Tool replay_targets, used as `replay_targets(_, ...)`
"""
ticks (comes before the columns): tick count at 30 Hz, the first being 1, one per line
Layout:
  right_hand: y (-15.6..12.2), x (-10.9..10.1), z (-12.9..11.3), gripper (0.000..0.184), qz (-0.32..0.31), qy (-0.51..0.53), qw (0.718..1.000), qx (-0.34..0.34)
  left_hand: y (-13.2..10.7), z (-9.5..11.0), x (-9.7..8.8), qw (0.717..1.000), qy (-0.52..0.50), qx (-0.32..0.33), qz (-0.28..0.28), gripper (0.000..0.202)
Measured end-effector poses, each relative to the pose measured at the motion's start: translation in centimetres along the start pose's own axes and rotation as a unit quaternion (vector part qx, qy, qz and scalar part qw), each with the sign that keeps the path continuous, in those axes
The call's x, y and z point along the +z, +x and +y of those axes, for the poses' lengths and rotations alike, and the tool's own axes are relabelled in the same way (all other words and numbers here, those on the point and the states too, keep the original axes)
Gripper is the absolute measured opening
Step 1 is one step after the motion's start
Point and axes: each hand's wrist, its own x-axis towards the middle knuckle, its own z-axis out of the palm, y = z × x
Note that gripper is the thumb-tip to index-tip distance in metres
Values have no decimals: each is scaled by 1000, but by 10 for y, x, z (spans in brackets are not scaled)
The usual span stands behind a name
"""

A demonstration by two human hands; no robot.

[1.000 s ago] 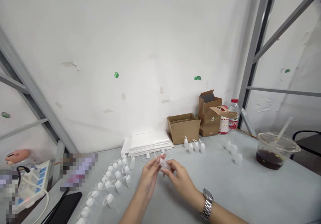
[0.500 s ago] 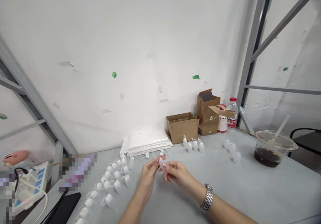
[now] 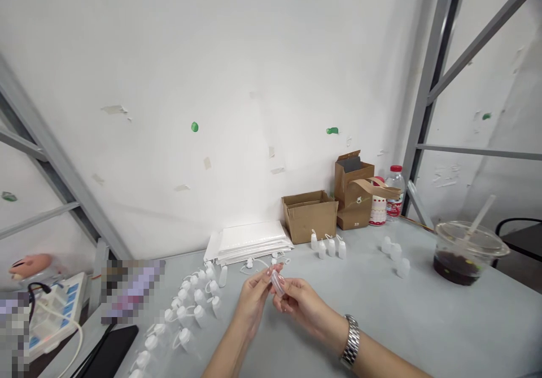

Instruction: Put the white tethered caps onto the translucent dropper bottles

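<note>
A small translucent plastic bottle (image 3: pixel 277 284) is held between my two hands above the table. My right hand (image 3: pixel 302 304), with a metal watch (image 3: pixel 351 341) on its wrist, closes round the bottle's body. At the bottle's upper end the fingers of my left hand (image 3: pixel 253 294) are pinched, and they hide that end. A thin white strap shows just beyond the left fingertips. To the left stand several similar bottles with white caps (image 3: pixel 185 337). Loose white caps with straps (image 3: pixel 249 263) lie behind my hands.
White padded envelopes (image 3: pixel 252 237) are stacked by the wall, beside an open cardboard box (image 3: pixel 311 220) and a brown paper bag (image 3: pixel 353 197). More capped bottles (image 3: pixel 331 248) stand before the box. Uncapped bottles (image 3: pixel 403 268) and a drink cup (image 3: pixel 455 265) are at right.
The bottle has turned slightly in my fingers, and more of its clear body shows. My right hand has shifted a little. The whole view has moved slightly.
</note>
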Motion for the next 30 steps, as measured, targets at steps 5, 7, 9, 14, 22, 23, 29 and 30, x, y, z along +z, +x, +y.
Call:
replay_targets(5, 1, -2, 0, 36, 21, -17, 1000, 3, 1, 0, -1, 1000, 13, -1, -6, 37)
replay_targets(7, 2, -5, 2, 38, 24, -33, 999, 7, 1, -1, -4, 999, 32, 14, 3, 35)
replay_targets(9, 5, -9, 4, 40, 39, -76, 996, 1, 2, -1, -6, 997, 59, 48, 34, 32)
replay_targets(14, 10, -15, 8, 41, 60, -169, 983, -22, 3, 1, -6, 996, 27, 44, 66, 34)
replay_targets(22, 8, -13, 12, 51, 10, -139, 990, -5, -2, 6, 2, 999, -20, -15, 29, 37)
replay_targets(23, 8, -12, 12, 51, 16, -145, 989, -13, -2, 5, 2, 999, -19, -16, 24, 37)
replay_targets(29, 10, -14, 14, 49, 49, -167, 983, -49, -2, 1, 0, 998, -47, -34, -18, 37)
replay_targets(30, 10, -14, 14, 48, 44, -163, 984, -50, -2, 1, 0, 997, -55, -40, -23, 37)
